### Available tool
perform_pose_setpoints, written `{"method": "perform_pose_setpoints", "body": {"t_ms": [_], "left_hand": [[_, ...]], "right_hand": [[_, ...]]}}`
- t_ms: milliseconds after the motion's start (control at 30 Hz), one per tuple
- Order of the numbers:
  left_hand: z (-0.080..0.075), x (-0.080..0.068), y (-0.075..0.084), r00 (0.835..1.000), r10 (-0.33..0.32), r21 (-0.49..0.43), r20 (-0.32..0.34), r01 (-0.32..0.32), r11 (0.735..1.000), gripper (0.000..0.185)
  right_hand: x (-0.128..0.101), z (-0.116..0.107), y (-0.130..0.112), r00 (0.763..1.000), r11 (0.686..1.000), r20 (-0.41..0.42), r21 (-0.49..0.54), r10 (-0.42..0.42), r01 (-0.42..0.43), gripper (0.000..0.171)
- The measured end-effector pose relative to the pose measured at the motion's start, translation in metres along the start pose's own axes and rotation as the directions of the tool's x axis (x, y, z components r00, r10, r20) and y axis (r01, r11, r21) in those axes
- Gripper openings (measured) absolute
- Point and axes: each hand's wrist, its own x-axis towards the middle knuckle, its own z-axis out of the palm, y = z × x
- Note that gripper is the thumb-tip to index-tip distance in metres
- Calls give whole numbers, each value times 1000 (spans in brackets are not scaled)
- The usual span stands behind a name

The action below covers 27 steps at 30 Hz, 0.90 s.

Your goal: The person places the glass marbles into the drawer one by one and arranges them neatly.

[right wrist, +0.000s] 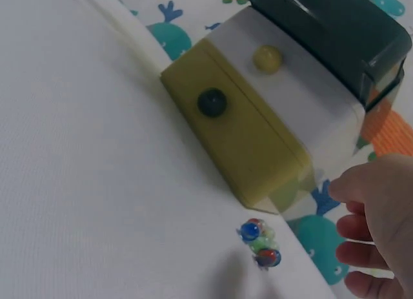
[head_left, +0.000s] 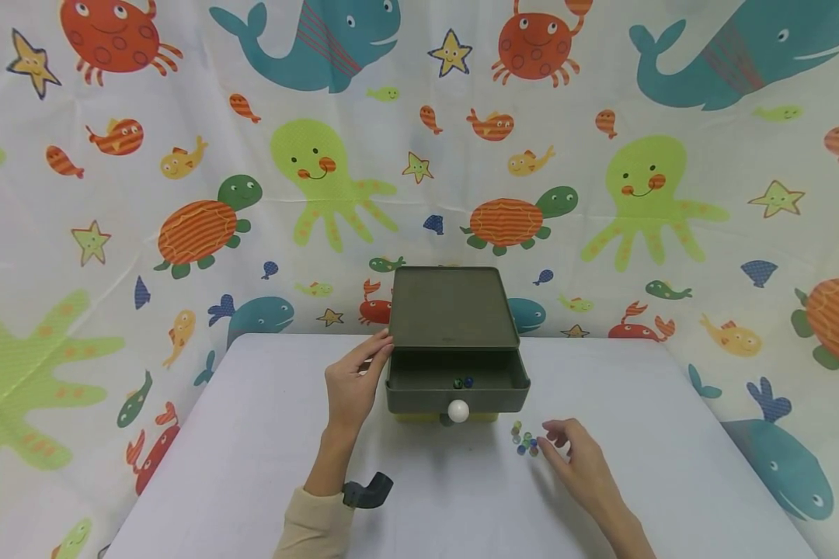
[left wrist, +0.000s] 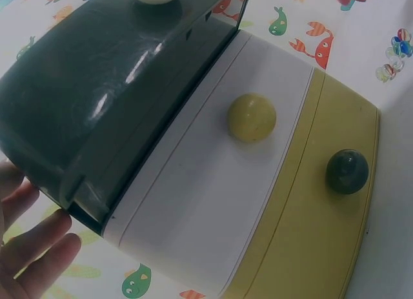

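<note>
In the head view a small drawer unit (head_left: 454, 307) stands at the table's back edge, its dark green top drawer (head_left: 419, 401) pulled out. Two marbles (head_left: 464, 383) lie inside that drawer. My left hand (head_left: 353, 382) reaches up to the unit's left side, and the left wrist view has its extended fingers (left wrist: 48, 244) at the green drawer's side. To the right of the unit, several glass marbles (head_left: 527, 441) form a loose cluster on the table. My right hand (head_left: 579, 464) hovers beside them with thumb and fingers apart, nothing visible between them.
Below the green drawer are a white drawer (left wrist: 200, 163) with a yellow knob (left wrist: 251, 118) and a yellow drawer (left wrist: 310, 202) with a dark green knob (left wrist: 347, 171), both closed. A white table (head_left: 273, 404) carries everything. Behind it hangs a sea-animal cloth (head_left: 405, 225).
</note>
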Motion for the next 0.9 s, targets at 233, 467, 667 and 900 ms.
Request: {"method": "perform_pose_setpoints", "body": {"t_ms": [233,467,667,900], "left_hand": [[1,0,0,1000,-4,-1,-3,4,1000,21],[1,0,0,1000,-2,6,-4,2,1000,21],[1,0,0,1000,12,24,-7,-11,1000,21],[1,0,-1,1000,19,27,-12,-19,999,20]], "right_hand": [[-6,4,4,1000,1000,25,20,16,-16,25],[-9,6,5,996,999,69,4,49,-50,24],[-8,6,5,977,989,155,-15,147,-146,21],[-9,8,7,960,982,208,-23,188,-188,20]]}}
